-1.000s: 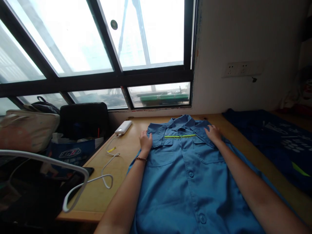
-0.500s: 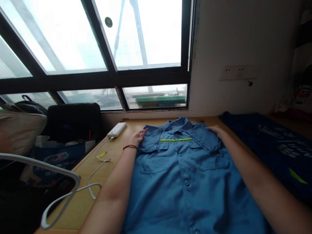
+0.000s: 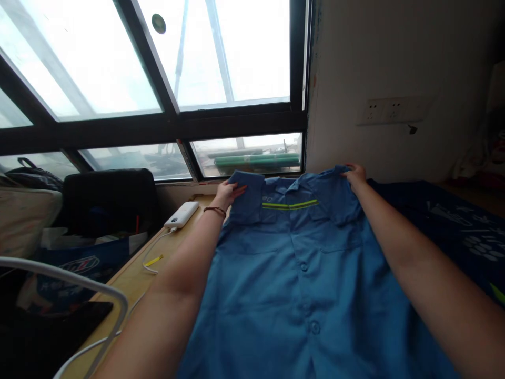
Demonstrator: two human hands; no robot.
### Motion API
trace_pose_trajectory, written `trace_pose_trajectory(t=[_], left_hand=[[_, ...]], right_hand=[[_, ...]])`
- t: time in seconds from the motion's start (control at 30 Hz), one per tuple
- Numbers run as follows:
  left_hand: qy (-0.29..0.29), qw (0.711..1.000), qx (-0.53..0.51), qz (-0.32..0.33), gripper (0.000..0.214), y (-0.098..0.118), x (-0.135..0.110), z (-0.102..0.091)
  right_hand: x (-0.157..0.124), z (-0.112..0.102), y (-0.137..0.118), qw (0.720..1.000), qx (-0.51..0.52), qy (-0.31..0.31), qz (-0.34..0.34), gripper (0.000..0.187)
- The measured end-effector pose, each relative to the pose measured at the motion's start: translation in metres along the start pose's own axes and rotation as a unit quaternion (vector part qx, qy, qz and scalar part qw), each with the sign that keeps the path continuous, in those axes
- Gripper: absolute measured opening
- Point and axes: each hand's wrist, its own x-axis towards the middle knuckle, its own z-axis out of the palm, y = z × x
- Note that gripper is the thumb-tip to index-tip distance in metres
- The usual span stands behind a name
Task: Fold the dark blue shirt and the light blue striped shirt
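A blue button-up work shirt (image 3: 272, 284) with a yellow-green stripe across its chest spreads out in front of me, its collar end away from me. My left hand (image 3: 229, 193) is closed on the shirt's left shoulder edge, with some fingers reaching over the cloth. At the opposite shoulder, my right hand (image 3: 355, 175) pinches the edge of the fabric. Between the two hands the upper part is raised, and the collar has sunk behind the stripe. A brown bracelet (image 3: 215, 211) circles my left wrist.
Left of the shirt, a white power bank (image 3: 182, 215) with a white cable lies on the wooden table (image 3: 134, 273). Dark blue printed cloth (image 3: 453, 221) covers the right side. Beyond stands a window (image 3: 236, 121), with wall sockets (image 3: 384, 109) to its right.
Both hands have lifted the shirt's shoulder end upward and away from me. The collar, which stood up before, has dropped back. My view has shifted slightly to the right.
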Motion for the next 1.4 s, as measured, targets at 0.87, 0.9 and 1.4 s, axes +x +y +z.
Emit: trace_pose_trajectory(t=[0.87,0.9,1.4], left_hand=[[-0.17,0.769,0.578,0.213,0.05,-0.046,-0.231,-0.121],[-0.168,0.78,0.568,0.202,0.042,-0.044,-0.231,-0.119],[-0.14,0.776,0.587,0.182,0.023,-0.037,-0.304,-0.158]], right_hand=[[-0.237,-0.167,0.058,0.889,-0.096,-0.432,-0.118,0.06],[-0.236,-0.165,0.054,0.886,-0.101,-0.438,-0.116,0.049],[-0.273,-0.22,0.039,0.878,-0.097,-0.469,-0.012,0.042]])
